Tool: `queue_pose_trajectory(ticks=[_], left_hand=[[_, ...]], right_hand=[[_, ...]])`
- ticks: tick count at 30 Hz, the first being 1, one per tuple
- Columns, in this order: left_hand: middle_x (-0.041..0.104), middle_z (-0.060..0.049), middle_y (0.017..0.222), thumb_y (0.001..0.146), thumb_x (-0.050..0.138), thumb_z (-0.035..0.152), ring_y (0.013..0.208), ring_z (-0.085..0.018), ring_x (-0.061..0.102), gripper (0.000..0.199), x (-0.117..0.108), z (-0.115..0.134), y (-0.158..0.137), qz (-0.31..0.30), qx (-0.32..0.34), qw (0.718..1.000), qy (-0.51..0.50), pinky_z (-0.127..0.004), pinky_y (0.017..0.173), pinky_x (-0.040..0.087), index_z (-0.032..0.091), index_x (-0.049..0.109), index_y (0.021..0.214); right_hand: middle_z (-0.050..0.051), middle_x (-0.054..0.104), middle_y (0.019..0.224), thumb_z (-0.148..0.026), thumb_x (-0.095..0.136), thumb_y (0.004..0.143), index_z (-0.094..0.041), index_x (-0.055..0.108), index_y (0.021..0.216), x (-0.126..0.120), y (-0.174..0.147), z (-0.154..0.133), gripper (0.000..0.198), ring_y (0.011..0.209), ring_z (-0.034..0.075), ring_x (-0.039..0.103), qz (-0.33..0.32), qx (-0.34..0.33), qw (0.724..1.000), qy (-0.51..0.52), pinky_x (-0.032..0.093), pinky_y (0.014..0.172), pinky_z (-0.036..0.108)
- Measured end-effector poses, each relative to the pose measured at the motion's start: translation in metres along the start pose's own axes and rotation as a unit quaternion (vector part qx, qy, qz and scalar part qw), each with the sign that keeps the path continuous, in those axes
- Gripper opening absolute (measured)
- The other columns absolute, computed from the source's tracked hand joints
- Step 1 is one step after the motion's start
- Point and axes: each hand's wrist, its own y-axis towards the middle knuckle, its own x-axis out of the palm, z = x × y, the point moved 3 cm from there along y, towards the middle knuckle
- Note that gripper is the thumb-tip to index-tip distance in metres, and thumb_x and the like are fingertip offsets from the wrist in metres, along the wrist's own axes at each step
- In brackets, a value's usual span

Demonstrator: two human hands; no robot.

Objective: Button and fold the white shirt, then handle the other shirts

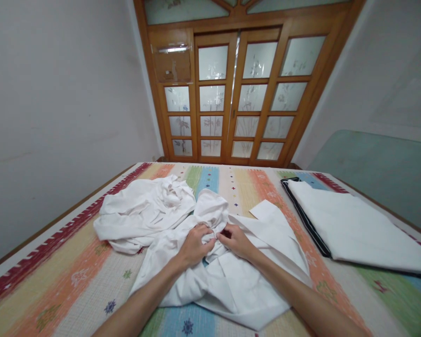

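A rumpled white shirt (231, 285) lies spread in front of me on the striped cloth. My left hand (197, 243) pinches a gathered fold of it near the middle, thumb against fingers. Close beside it, my right hand (235, 239) grips the same bunched fabric, and the fingertips of both hands almost meet. The exact part of the shirt between the fingers is too small to make out. A flat, squared flap of the shirt points away from me on the right. Behind my left hand lies a second crumpled white garment (143, 213), against the shirt's edge.
Colourful striped cloth (66, 276) covers the bed-like surface. At the right lies a folded white cloth piece (365, 229) with a black edge. A pale green panel (379, 159) stands along the right side. Wooden doors with glass panes (238, 93) close off the far end.
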Motion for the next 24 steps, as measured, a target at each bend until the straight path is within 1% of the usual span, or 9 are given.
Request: queue_pose_trajectory(ticks=[4, 7, 9, 11, 13, 16, 19, 24], left_hand=[[0.064, -0.003, 0.074, 0.078, 0.062, 0.024, 0.074, -0.018, 0.061, 0.006, -0.0014, 0.0022, -0.0003, 0.017, -0.007, 1.000, -0.004, -0.029, 0.068, 0.047, 0.019, 0.065, 0.076], [0.064, -0.003, 0.073, 0.078, 0.062, 0.025, 0.073, -0.018, 0.061, 0.007, -0.0014, 0.0050, -0.0016, 0.027, -0.003, 1.000, 0.010, -0.030, 0.068, 0.048, 0.019, 0.065, 0.076], [0.064, -0.004, 0.075, 0.078, 0.062, 0.025, 0.074, -0.019, 0.061, 0.007, -0.0008, 0.0059, -0.0032, 0.039, 0.001, 0.999, 0.029, -0.030, 0.069, 0.048, 0.019, 0.065, 0.079], [0.064, -0.004, 0.076, 0.078, 0.061, 0.023, 0.076, -0.019, 0.061, 0.006, 0.0001, 0.0062, -0.0051, 0.051, 0.010, 0.998, 0.045, -0.031, 0.070, 0.049, 0.019, 0.065, 0.081], [0.064, -0.004, 0.076, 0.077, 0.061, 0.022, 0.076, -0.019, 0.061, 0.007, 0.0010, 0.0061, -0.0067, 0.060, 0.018, 0.996, 0.056, -0.032, 0.071, 0.049, 0.020, 0.064, 0.083], [0.065, -0.004, 0.077, 0.077, 0.061, 0.021, 0.076, -0.019, 0.062, 0.007, 0.0016, 0.0060, -0.0077, 0.071, 0.018, 0.996, 0.056, -0.033, 0.072, 0.050, 0.020, 0.064, 0.083], [0.066, -0.004, 0.080, 0.077, 0.061, 0.020, 0.078, -0.020, 0.063, 0.006, 0.0022, 0.0062, -0.0075, 0.076, 0.016, 0.996, 0.051, -0.033, 0.073, 0.050, 0.020, 0.063, 0.082], [0.067, -0.005, 0.081, 0.078, 0.060, 0.018, 0.080, -0.020, 0.064, 0.004, 0.0039, 0.0056, -0.0086, 0.083, 0.019, 0.995, 0.049, -0.034, 0.075, 0.050, 0.018, 0.062, 0.082]], right_hand=[[-0.001, 0.052, 0.059, -0.030, 0.055, 0.077, -0.015, 0.060, 0.065, -0.0002, 0.0007, 0.0002, 0.020, 0.057, 0.013, 0.042, 0.006, 0.001, 1.000, 0.009, 0.032, 0.053, 0.024], [-0.002, 0.050, 0.055, -0.029, 0.052, 0.076, -0.016, 0.056, 0.060, -0.0002, 0.0021, 0.0012, 0.021, 0.055, 0.013, 0.040, 0.011, 0.024, 0.999, 0.042, 0.031, 0.051, 0.024], [-0.002, 0.050, 0.055, -0.033, 0.053, 0.077, -0.017, 0.056, 0.060, -0.0005, 0.0026, 0.0022, 0.023, 0.054, 0.013, 0.040, 0.021, 0.042, 0.997, 0.066, 0.031, 0.051, 0.024], [-0.001, 0.053, 0.059, -0.038, 0.056, 0.078, -0.017, 0.058, 0.065, -0.0007, 0.0025, 0.0030, 0.025, 0.056, 0.014, 0.042, 0.026, 0.044, 0.996, 0.078, 0.033, 0.052, 0.024], [-0.001, 0.055, 0.063, -0.042, 0.058, 0.079, -0.016, 0.061, 0.071, -0.0001, 0.0018, 0.0039, 0.027, 0.058, 0.014, 0.043, 0.019, 0.037, 0.996, 0.080, 0.035, 0.054, 0.025], [0.000, 0.054, 0.064, -0.043, 0.055, 0.082, -0.016, 0.061, 0.072, 0.0007, 0.0004, 0.0057, 0.029, 0.058, 0.014, 0.043, 0.010, 0.028, 0.997, 0.069, 0.035, 0.055, 0.026], [0.000, 0.054, 0.063, -0.043, 0.054, 0.082, -0.016, 0.059, 0.070, 0.0006, 0.0000, 0.0049, 0.031, 0.058, 0.014, 0.043, 0.023, 0.012, 0.999, 0.045, 0.034, 0.054, 0.025], [0.002, 0.058, 0.068, -0.040, 0.052, 0.085, -0.015, 0.061, 0.073, 0.0018, 0.0006, -0.0022, 0.029, 0.061, 0.015, 0.047, 0.045, -0.030, 0.999, 0.007, 0.035, 0.056, 0.026]])
